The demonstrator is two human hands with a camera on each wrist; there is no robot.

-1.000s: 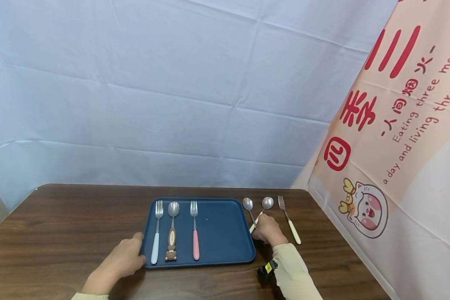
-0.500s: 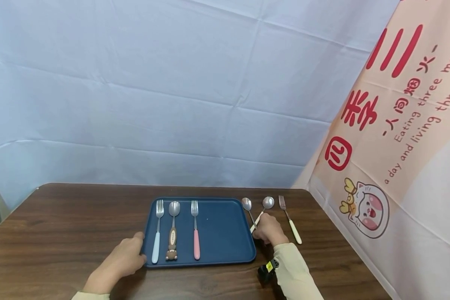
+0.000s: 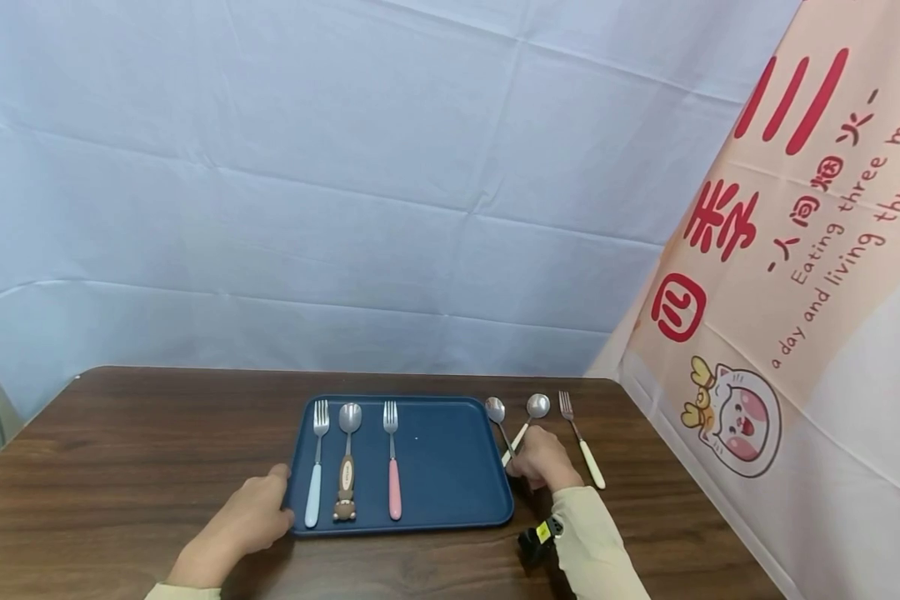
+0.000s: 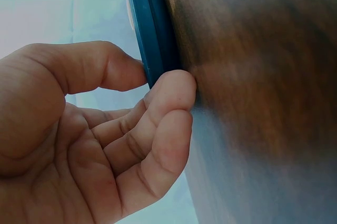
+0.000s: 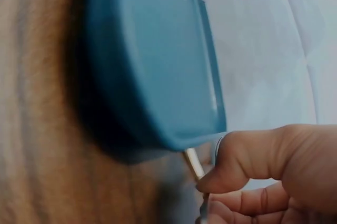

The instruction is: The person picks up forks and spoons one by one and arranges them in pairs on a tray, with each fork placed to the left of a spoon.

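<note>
My left hand (image 3: 251, 512) pinches the left edge of a dark blue tray (image 3: 450, 467); the left wrist view shows the thumb (image 4: 113, 66) on one side of the rim and fingers on the other. On the tray lie a fork with a light blue handle (image 3: 313, 496), a spoon with a brown bear handle (image 3: 346, 475) and a fork with a pink handle (image 3: 394, 492). Right of it, my right hand (image 3: 543, 458) pinches a spoon (image 3: 496, 410) by its handle, partly hidden by the fingers. A second, cream-handled spoon (image 3: 537, 406) crosses it.
A fork with a cream handle (image 3: 589, 462) lies right of the right hand on the brown wooden table (image 3: 157, 433). A pale cloth (image 3: 270, 208) hangs behind, and a printed cloth (image 3: 780, 333) along the right side. A small black device (image 3: 536, 542) sits by the right wrist.
Hardly anything differs. The whole scene shifts slightly to the right in the head view, while both hands keep their places at the tray and the spoon.
</note>
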